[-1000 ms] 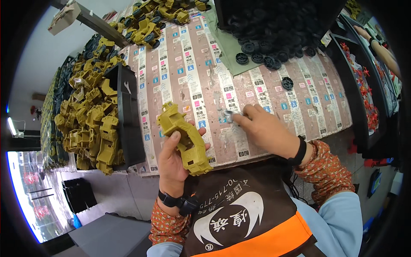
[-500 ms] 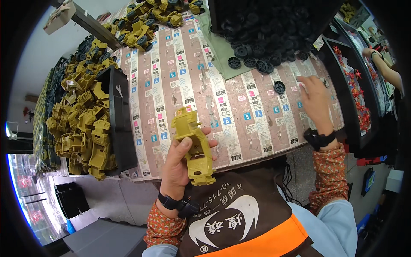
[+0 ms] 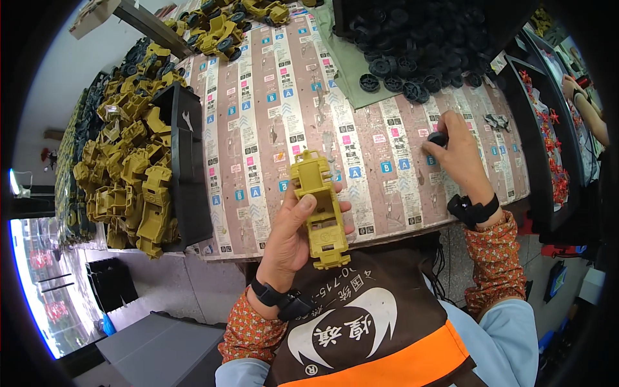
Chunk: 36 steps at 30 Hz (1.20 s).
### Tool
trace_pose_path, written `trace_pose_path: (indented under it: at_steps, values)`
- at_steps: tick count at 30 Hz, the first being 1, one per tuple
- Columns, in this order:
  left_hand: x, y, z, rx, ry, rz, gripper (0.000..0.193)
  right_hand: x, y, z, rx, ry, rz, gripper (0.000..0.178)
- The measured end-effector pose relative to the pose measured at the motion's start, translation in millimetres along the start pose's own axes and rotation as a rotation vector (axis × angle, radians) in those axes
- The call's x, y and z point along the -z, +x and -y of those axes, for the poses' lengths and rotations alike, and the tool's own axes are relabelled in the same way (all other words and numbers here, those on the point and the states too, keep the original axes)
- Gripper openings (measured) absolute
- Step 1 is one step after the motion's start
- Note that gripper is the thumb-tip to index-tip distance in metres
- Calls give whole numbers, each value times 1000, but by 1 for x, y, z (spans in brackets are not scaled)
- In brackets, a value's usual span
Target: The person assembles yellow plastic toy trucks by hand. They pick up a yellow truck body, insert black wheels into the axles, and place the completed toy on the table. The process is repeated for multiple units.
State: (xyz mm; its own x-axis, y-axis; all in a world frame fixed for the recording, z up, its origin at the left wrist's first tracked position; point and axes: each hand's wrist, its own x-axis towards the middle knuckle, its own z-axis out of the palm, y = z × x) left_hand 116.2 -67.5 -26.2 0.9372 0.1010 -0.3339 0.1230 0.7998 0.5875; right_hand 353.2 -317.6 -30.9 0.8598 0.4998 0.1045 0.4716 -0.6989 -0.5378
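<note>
An olive-yellow plastic toy car body [image 3: 325,222] is gripped in my left hand [image 3: 288,235], thumb over its near side and fingers behind it, above the table's front edge. Windows and cutouts show through the shell. Further right, my right hand [image 3: 461,158] pinches a small black toy wheel [image 3: 438,138] between thumb and fingers over the tabletop. Part of that wheel is hidden by the fingers. Beyond my right hand, many more black wheels [image 3: 412,68] lie heaped at the back, partly on a green cloth [image 3: 353,90].
On the left, a black bin [image 3: 190,174] stands beside a heap of yellow car bodies [image 3: 132,187]. Bodies with wheels [image 3: 219,35] lie at the far left under a metal post [image 3: 151,29]. To the right, a black tray [image 3: 538,129] holds red pieces; another person's arm [image 3: 583,106] reaches nearby.
My right hand has moved left and closed on the single wheel that lay on the table. The car body in my left hand has shifted slightly right and turned more upright.
</note>
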Motion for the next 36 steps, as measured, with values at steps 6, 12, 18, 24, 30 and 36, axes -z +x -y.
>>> trace_pose_path:
  at_steps: [6, 12, 18, 24, 30, 36]
  values:
    - [-2, 2, 1, -3, -16, -19, 63, -12, -25, 17, 142, -16, 44, 26]
    - [4, -1, 6, -12, -8, -91, 58, -11, -35, 40, 256, 147, 30, 25]
    - [0, -2, 16, -20, 89, -106, 60, -54, -54, 112, -199, 1034, 344, 28]
    - [-6, -7, 17, -25, 123, -113, 58, -72, -55, 133, -188, 1054, 345, 30]
    - [-9, -6, 24, -96, 209, -158, 52, -73, -64, 133, -159, 1032, 330, 37]
    - [1, -3, 34, -207, 297, -206, 57, -77, -74, 132, 27, 755, 234, 46]
